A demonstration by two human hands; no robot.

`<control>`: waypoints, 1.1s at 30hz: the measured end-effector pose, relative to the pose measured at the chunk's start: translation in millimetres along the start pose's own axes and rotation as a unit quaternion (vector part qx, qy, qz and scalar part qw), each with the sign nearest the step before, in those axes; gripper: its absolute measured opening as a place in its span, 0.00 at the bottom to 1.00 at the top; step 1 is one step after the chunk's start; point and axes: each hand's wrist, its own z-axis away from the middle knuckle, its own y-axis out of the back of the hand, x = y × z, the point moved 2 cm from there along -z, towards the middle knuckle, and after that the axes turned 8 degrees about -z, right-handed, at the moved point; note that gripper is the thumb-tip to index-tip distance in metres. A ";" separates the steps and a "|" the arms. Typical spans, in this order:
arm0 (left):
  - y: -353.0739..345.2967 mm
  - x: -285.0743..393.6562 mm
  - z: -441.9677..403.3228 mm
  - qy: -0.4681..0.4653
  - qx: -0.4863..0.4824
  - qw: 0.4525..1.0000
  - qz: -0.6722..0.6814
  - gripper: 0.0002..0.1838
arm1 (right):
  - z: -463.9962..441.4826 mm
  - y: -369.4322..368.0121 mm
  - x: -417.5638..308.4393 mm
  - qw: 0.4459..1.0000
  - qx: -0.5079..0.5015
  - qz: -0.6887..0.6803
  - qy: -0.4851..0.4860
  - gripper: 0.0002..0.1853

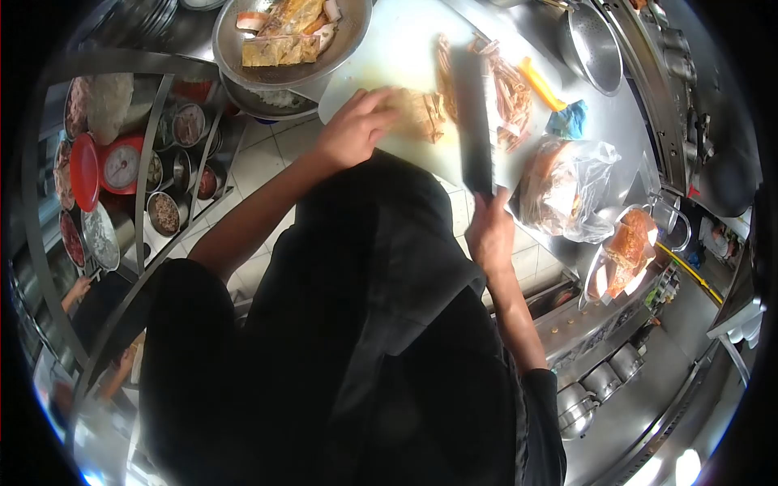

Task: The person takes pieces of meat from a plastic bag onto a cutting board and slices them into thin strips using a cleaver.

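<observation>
In the head view my right hand [490, 231] is closed around the handle of a cleaver [476, 130], whose broad dark blade points away from me over the white cutting board [381, 57]. Sliced strips of meat [506, 89] lie in a pile beside the blade, partly hidden by it. Left of the blade sits a block of cooked meat [423, 117]. My left hand [356, 130] is beside that block, fingers stretched out and apart; the fingertips are blurred, so I cannot tell whether they touch it.
A metal colander [348, 57] with meat chunks stands at the upper left. Right of the board are a yellow-handled tool [541, 83], a blue cloth [567, 120], a plastic bag of meat [559, 186] and a bowl [596, 279] of meat. A red scale [121, 166] stands on the left shelf.
</observation>
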 end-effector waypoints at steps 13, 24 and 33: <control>-4.6 -1.0 3.9 -0.017 0.012 0.999 0.030 0.21 | -16.3 -12.7 7.3 0.993 -0.073 0.090 -0.004 0.14; -7.9 -4.4 1.0 -0.025 0.032 0.999 0.020 0.23 | -17.0 -10.9 -3.2 0.990 -0.111 0.092 0.000 0.12; -3.4 -3.1 1.0 -0.013 0.021 0.999 0.041 0.22 | -14.0 -15.3 -5.1 0.995 -0.059 0.073 0.029 0.12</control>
